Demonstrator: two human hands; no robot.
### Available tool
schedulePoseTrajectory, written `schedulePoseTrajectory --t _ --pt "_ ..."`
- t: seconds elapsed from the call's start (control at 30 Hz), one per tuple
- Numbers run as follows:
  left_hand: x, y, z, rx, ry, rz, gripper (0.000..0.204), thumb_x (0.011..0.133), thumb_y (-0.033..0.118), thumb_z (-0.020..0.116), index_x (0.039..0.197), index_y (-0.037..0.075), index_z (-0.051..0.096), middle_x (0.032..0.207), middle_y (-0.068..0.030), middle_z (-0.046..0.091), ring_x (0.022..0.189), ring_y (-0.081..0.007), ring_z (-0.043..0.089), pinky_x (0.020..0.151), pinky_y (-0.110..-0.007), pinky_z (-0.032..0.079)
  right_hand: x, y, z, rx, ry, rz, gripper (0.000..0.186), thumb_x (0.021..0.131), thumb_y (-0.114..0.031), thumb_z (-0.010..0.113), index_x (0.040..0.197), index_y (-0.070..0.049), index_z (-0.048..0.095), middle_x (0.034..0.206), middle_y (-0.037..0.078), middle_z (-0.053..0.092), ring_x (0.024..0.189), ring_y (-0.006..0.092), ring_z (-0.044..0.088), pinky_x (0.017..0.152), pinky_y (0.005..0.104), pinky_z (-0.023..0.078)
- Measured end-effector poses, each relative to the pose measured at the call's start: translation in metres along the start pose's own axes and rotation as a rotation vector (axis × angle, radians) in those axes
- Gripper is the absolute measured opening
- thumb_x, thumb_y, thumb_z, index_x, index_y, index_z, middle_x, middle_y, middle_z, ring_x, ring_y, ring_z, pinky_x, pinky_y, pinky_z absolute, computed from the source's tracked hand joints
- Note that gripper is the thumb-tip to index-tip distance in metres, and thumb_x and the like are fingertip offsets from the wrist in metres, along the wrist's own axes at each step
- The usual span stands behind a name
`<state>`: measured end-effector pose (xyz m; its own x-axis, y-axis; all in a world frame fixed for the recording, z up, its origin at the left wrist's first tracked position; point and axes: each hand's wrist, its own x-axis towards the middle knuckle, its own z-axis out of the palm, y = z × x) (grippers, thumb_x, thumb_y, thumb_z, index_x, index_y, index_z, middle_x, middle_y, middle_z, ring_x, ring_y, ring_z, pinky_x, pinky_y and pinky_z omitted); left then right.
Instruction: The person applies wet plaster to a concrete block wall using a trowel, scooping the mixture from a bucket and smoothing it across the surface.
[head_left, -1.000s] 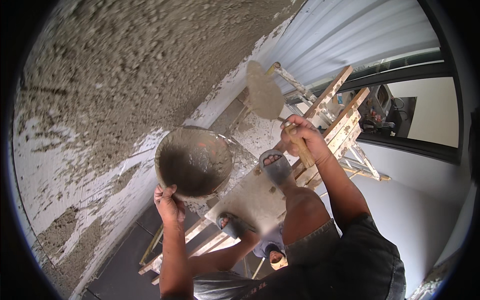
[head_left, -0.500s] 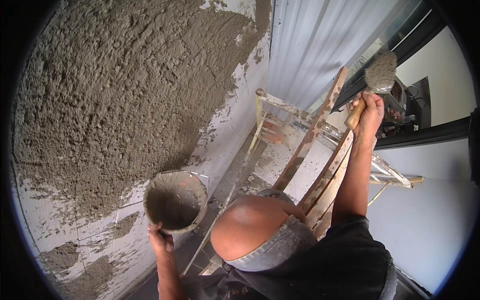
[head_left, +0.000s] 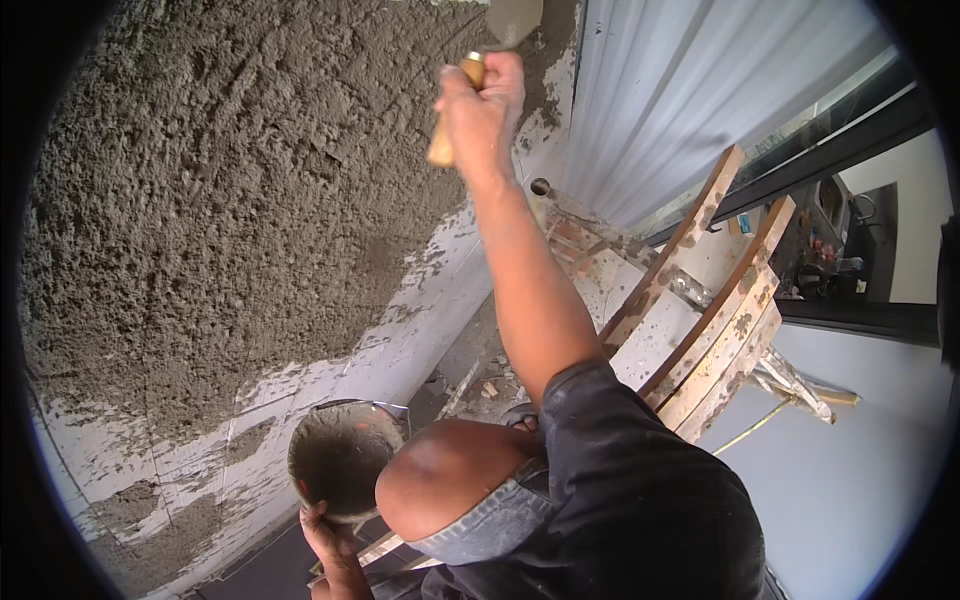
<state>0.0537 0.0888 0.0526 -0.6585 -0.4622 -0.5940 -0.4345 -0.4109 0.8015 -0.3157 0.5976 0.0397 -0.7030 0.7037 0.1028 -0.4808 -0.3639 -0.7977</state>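
In my right hand (head_left: pixel 487 110) is the wooden handle of a trowel (head_left: pixel 515 20), fingers wrapped round it. Its blade reaches the picture's upper edge, flat against or very near the upper right part of a wall coated in rough grey mortar (head_left: pixel 220 220). My left hand (head_left: pixel 328 540) grips the near rim of a bucket (head_left: pixel 376 432) smeared with mortar, tilted so its dark inside shows; how much it holds is hard to make out. My bent knee is right beside the bucket.
Right of the wall stands a white corrugated sheet (head_left: pixel 660 100). Mortar-spattered wooden planks (head_left: pixel 720 320) and a metal frame (head_left: pixel 790 385) are at my right. Beyond them is a dark-framed window opening (head_left: pixel 860 318) with clutter behind it. Rubble (head_left: pixel 490 385) lies on the floor below.
My right hand has swung left from the window side to the wall with the trowel. The mortar load seen on the blade no longer shows. The bucket has shifted slightly lower in view.
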Motion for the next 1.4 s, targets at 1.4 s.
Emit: schedulePoseTrajectory --t 1.4 --pt "0.077 -0.077 0.245 -0.031 -0.433 0.253 0.020 0.082 -0.012 0.060 0.086 0.008 0.057 0.091 -0.0056 0.068 0.080 -0.0152 0.063 0.082 -0.029 0.053 -0.214 -0.065 -0.196 -0.167 -0.551 1.160 0.008 0.098 -0.011 0.061 0.104 -0.005 0.059 0.080 0.004 0.063 0.059 0.0101 0.056 0.051 0.0270 0.044"
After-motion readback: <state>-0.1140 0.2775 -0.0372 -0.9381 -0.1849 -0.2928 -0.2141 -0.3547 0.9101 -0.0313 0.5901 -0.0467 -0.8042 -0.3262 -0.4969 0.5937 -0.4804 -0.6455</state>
